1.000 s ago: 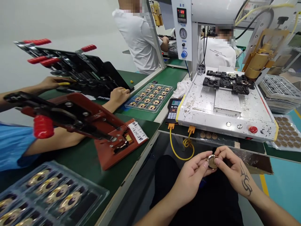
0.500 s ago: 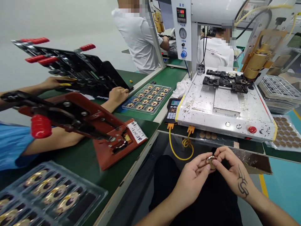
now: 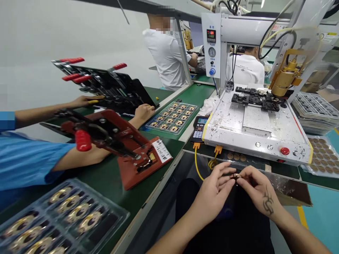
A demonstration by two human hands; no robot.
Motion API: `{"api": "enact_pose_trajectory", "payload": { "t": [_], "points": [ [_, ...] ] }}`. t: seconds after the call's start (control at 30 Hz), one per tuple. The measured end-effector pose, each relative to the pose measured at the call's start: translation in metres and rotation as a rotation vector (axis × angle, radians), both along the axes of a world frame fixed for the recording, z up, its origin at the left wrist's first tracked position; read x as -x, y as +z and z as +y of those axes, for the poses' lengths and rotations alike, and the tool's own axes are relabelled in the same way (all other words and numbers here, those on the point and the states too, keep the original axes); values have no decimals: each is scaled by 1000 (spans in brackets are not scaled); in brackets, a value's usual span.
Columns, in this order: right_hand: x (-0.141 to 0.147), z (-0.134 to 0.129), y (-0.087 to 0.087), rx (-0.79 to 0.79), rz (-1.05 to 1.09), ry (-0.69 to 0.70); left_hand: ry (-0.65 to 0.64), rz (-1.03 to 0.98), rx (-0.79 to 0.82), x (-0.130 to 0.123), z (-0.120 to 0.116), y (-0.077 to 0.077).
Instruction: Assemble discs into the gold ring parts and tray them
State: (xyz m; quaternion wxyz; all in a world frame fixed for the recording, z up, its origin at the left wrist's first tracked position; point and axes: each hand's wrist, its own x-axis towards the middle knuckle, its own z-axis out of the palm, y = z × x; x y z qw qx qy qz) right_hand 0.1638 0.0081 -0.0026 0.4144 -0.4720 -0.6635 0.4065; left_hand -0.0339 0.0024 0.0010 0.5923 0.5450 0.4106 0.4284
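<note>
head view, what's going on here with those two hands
The person's left hand and right hand hold a small, shiny copper-coloured part between them, partly hidden, in front of a white metal benchtop machine. On the left, a blue-sleeved co-worker's hands are at a black fixture with red handles. Nearer, a clear plastic tray bears gold round parts.

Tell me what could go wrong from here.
1. The small metal part sits at the fingertips of the left hand and right hand, above the lap; it might slip and fall.
2. Dark flecks litter the white machine; they could stick to or scratch a part laid there.
</note>
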Motion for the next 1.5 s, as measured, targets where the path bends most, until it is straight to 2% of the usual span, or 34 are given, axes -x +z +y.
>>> {"api": "enact_pose_trajectory", "payload": {
  "t": [0.1, 0.17, 0.23, 0.37, 0.53, 0.63, 0.77, 0.83, 0.9, 0.97, 1.07, 1.17, 1.23, 1.3, 1.4, 1.47, 1.5],
  "points": [
    [11, 2, 2, 244, 245, -18, 43, -92, 107, -1, 0, 3],
    [17, 2, -2, 283, 312, 0, 53, -81, 117, -1, -3, 6],
    [20, 1, -5, 257, 301, 20, 74, -26, 88, 2, -6, 11],
    [17, 4, -5, 49, 132, 94, 90, 71, 8, 12, -8, 21],
    [12, 21, 11, -369, -229, 431, 146, 179, -81, 22, -10, 25],
    [21, 34, 19, -546, -294, 479, 181, 331, -167, 34, -16, 40],
    [43, 52, 27, -637, -230, 455, 45, 558, -390, 75, -22, 86],
    [55, 60, 31, -635, -178, 417, 164, 634, -566, 108, -18, 111],
    [66, 67, 35, -596, -128, 388, 393, 709, -784, 145, -6, 128],
    [76, 72, 39, -551, -92, 368, 503, 817, -973, 179, 10, 134],
    [88, 75, 42, -520, -87, 386, 455, 958, -1134, 207, 29, 131],
    [99, 76, 44, -492, -96, 407, 495, 909, -1113, 208, 38, 135],
    [111, 78, 47, -455, -82, 408, 577, 791, -1049, 206, 43, 150],
    [128, 83, 51, -408, -69, 428, 683, 650, -1002, 209, 54, 173],
    [157, 95, 52, -367, -61, 495, 794, 437, -945, 232, 76, 206],
    [174, 105, 45, -358, -59, 521, 868, 409, -854, 258, 84, 213],
    [180, 109, 39, -356, -60, 530, 918, 459, -780, 271, 82, 211]
  ]
}}
